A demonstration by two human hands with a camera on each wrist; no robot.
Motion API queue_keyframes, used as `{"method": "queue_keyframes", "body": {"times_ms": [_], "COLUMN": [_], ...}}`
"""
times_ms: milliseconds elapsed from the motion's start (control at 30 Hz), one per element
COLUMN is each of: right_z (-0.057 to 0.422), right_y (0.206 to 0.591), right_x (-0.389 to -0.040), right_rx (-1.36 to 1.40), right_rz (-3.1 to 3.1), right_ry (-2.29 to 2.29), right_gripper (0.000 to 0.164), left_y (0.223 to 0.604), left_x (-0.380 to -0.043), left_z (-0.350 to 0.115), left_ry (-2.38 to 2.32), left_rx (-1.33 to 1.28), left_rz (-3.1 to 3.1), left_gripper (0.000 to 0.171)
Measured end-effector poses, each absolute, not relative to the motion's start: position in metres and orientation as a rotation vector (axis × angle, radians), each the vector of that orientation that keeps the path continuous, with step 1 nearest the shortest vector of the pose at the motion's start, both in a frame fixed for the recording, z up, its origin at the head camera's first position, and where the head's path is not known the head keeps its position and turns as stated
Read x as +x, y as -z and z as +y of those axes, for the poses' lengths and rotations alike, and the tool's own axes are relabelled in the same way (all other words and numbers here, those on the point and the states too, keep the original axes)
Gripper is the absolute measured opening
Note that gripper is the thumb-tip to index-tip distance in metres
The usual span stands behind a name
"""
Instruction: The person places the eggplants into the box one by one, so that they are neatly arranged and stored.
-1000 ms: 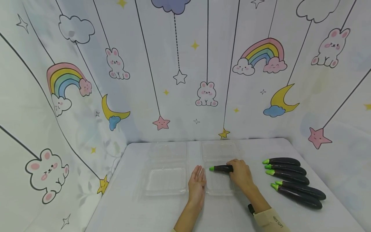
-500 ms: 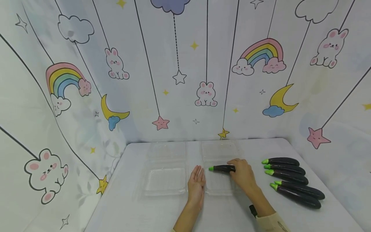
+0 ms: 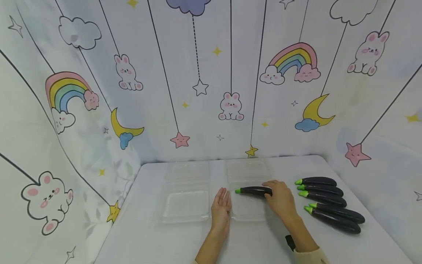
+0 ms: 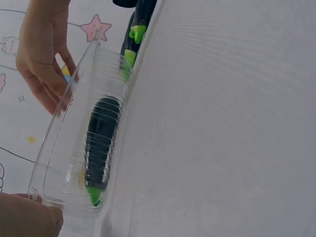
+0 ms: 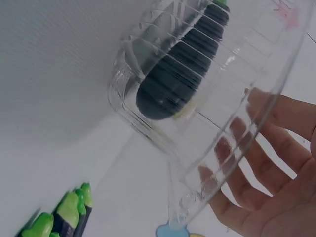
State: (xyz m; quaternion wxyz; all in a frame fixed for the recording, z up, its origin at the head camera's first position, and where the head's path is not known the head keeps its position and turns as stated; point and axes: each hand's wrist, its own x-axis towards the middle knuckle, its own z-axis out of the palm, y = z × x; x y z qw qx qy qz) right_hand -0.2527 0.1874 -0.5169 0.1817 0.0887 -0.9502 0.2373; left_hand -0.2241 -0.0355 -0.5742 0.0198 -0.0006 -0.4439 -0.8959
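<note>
An eggplant [image 3: 253, 190] with a green stem end lies in the clear plastic tray [image 3: 248, 219] on the right, its stem pointing left. My right hand [image 3: 281, 200] is at the eggplant's thick end. In the right wrist view, that hand's fingers [image 5: 242, 168] are spread and apart from the eggplant [image 5: 180, 71], seen through the tray's clear wall. My left hand [image 3: 220, 212] stands along the tray's left side with fingers straight and palm turned up. At the lower left of the left wrist view, the left hand [image 4: 29, 216] touches the tray's rim.
Several more eggplants [image 3: 326, 198] lie side by side at the table's right, stems to the left. A second clear tray [image 3: 186, 220] sits on the left. Shallower clear sections [image 3: 247, 169] extend behind both trays. A patterned curtain [image 3: 197, 110] stands behind the white table [image 3: 148, 242].
My right hand has slid right along the eggplant and loosened from it, leaving more of its dark body showing. The left hand keeps its place, while the head view has shifted slightly.
</note>
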Motion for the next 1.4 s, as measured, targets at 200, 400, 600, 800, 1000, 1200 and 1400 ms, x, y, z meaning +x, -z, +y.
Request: {"method": "queue_keyframes", "body": {"times_ms": [200,400,600,800,1000,1200,1400], "right_z": [0.194,0.207,0.225,0.239,0.253,0.269,0.284], "right_y": [0.514,0.514,0.514,0.509,0.508,0.513,0.521], "right_x": [-0.244,-0.234,-0.227,-0.220,-0.214,-0.212,-0.212], "right_rx": [0.198,0.147,0.116,-0.019,-0.102,-0.143,-0.233], "right_rz": [-2.695,-2.652,-2.597,-2.602,-2.617,-2.589,-2.617], "right_ry": [-0.703,-0.749,-0.735,-0.721,-0.715,-0.701,-0.718], "right_gripper": [0.036,0.037,0.036,0.036,0.037,0.036,0.038], "left_y": [0.574,0.574,0.575,0.575,0.574,0.573,0.574], "left_x": [-0.224,-0.224,-0.224,-0.223,-0.222,-0.221,-0.221], "left_z": [-0.037,-0.037,-0.037,-0.037,-0.036,-0.036,-0.035], "left_ry": [2.779,2.774,2.775,2.768,2.771,2.775,2.768], "left_rx": [0.003,0.005,0.015,0.008,0.007,0.004,-0.003], "left_rz": [-1.379,-1.378,-1.379,-1.383,-1.391,-1.388,-1.401], "left_gripper": [0.077,0.077,0.077,0.077,0.076,0.076,0.076]}}
